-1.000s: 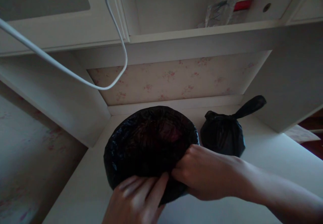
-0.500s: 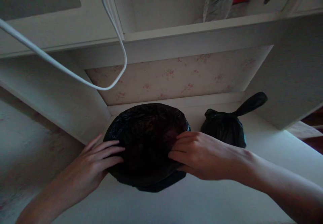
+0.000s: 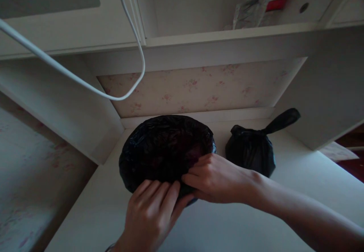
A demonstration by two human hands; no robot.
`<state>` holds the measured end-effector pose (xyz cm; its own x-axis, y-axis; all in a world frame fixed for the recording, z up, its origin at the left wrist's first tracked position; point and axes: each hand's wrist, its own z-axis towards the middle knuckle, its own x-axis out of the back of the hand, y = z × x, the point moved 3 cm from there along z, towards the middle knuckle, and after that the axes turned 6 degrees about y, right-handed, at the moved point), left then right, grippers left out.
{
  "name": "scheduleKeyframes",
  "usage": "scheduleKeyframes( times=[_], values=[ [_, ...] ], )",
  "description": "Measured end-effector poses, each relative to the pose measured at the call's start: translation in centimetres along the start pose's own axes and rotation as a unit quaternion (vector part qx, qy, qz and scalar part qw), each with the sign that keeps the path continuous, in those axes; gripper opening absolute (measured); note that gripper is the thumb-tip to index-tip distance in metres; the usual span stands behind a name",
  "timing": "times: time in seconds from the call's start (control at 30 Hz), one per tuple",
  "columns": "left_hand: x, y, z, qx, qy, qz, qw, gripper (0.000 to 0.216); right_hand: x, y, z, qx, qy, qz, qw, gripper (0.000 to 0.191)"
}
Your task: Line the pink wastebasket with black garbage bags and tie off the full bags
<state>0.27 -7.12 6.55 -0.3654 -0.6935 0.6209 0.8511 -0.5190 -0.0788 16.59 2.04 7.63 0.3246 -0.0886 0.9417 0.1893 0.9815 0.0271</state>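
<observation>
A round bin (image 3: 167, 121) stands on the white desktop, its rim covered by a black bin bag (image 3: 159, 153) whose inside is dark. My left hand (image 3: 153, 206) is curled over the near edge, fingers bent inward, gripping the bag at the rim. Close beside it on the right, my right hand (image 3: 210, 176) pinches the bag at the near right part of the rim. Both thumbs point outward below the edge. What material the bin is made of stays hidden under the bag.
To the right sits a tied black bag (image 3: 251, 149) with a loop sticking up. A white cable (image 3: 113, 97) hangs across the upper left. Above is a shelf (image 3: 227, 36) with plastic-wrapped items (image 3: 250, 11). White side panels flank the desktop (image 3: 241, 221).
My left hand has moved from the bin's left rim to the near edge, beside my right hand. My right hand has shifted slightly left along the rim. The view has tilted a little.
</observation>
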Motion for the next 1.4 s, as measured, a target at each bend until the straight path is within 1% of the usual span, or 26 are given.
scheduleKeyframes(
  times=[0.1,0.2,0.27,0.33,0.37,0.4,0.43,0.47,0.5,0.57,0.6,0.63,0.7,0.73,0.77,0.87,0.93,1.03,1.1,1.17,1.23,1.3,1.4],
  values=[
    [0.4,-2.7,-0.7,-0.037,0.002,-0.013,0.999,0.03,0.6,0.0,-0.6,0.001,0.026,0.0,1.0,0.032],
    [1.2,-7.1,-1.2,-0.065,-0.009,-0.075,0.995,0.046,1.1,-0.3,-1.0,0.011,0.081,-0.012,0.997,0.04],
    [1.9,-9.8,-1.5,-0.055,-0.016,-0.095,0.994,0.044,1.3,-0.9,-1.0,0.029,0.126,-0.019,0.991,0.042],
    [2.7,-11.3,-1.6,-0.008,0.013,-0.093,0.996,0.037,1.3,-1.4,-0.9,0.043,0.164,-0.028,0.985,0.043],
    [3.2,-11.3,-1.6,0.018,0.038,-0.094,0.995,0.034,1.2,-1.6,-0.8,0.046,0.179,-0.034,0.982,0.044],
    [3.6,-10.7,-1.6,0.036,0.059,-0.099,0.993,0.032,1.1,-1.7,-0.6,0.048,0.192,-0.041,0.979,0.045],
    [3.9,-9.6,-1.5,0.044,0.072,-0.106,0.991,0.03,1.0,-1.9,-0.5,0.048,0.201,-0.046,0.977,0.045],
    [4.0,-8.1,-1.3,0.039,0.072,-0.113,0.99,0.026,0.8,-1.9,-0.4,0.047,0.21,-0.051,0.975,0.046],
    [3.9,-6.4,-1.2,0.028,0.051,-0.109,0.992,0.021,0.6,-2.0,-0.2,0.046,0.216,-0.054,0.974,0.047],
    [3.4,-3.3,-0.9,0.016,0.031,-0.089,0.995,0.016,0.1,-2.1,0.1,0.04,0.223,-0.056,0.972,0.047],
    [3.0,-2.2,-0.8,0.019,0.027,-0.077,0.997,0.014,-0.1,-2.1,0.2,0.036,0.225,-0.055,0.972,0.047],
    [2.5,-1.3,-0.8,0.026,0.027,-0.065,0.997,0.013,-0.3,-2.2,0.2,0.032,0.224,-0.054,0.973,0.048],
    [1.5,-0.4,-0.9,0.04,0.028,-0.041,0.998,0.007,-0.6,-2.2,0.3,0.025,0.222,-0.051,0.973,0.052],
    [1.0,-0.3,-1.0,0.044,0.03,-0.031,0.998,0.006,-0.7,-2.2,0.3,0.023,0.22,-0.049,0.974,0.055],
    [0.7,-0.4,-1.0,0.046,0.035,-0.021,0.998,0.01,-0.7,-2.1,0.3,0.021,0.214,-0.045,0.976,0.056],
    [0.3,-0.9,-0.9,0.037,0.047,-0.007,0.998,0.027,-0.9,-2.0,0.2,0.009,0.179,-0.036,0.983,0.053],
    [0.4,-1.2,-0.7,0.03,0.051,-0.007,0.998,0.033,-1.0,-2.0,0.4,-0.005,0.134,-0.037,0.99,0.047],
    [0.7,-1.7,-0.6,0.018,0.051,-0.014,0.998,0.037,-0.9,-2.3,0.9,-0.03,0.042,-0.027,0.998,0.038],
    [0.8,-2.0,-0.7,0.015,0.047,-0.023,0.999,0.037,-0.6,-2.5,1.4,-0.05,-0.016,-0.019,0.998,0.035],
    [0.8,-2.3,-0.9,0.013,0.041,-0.033,0.999,0.036,0.0,-2.7,1.7,-0.066,-0.056,-0.013,0.996,0.034],
    [0.8,-2.8,-0.9,0.005,0.035,-0.046,0.998,0.034,0.7,-2.6,1.7,-0.065,-0.07,0.012,0.995,0.031],
    [0.9,-3.7,-0.9,-0.002,0.026,-0.068,0.997,0.036,1.4,-2.2,1.4,-0.052,-0.065,0.043,0.996,0.031],
    [1.3,-6.1,-1.0,-0.002,-0.012,-0.117,0.993,0.035,2.2,-1.1,0.6,-0.026,-0.064,0.049,0.996,0.038]
  ],
)
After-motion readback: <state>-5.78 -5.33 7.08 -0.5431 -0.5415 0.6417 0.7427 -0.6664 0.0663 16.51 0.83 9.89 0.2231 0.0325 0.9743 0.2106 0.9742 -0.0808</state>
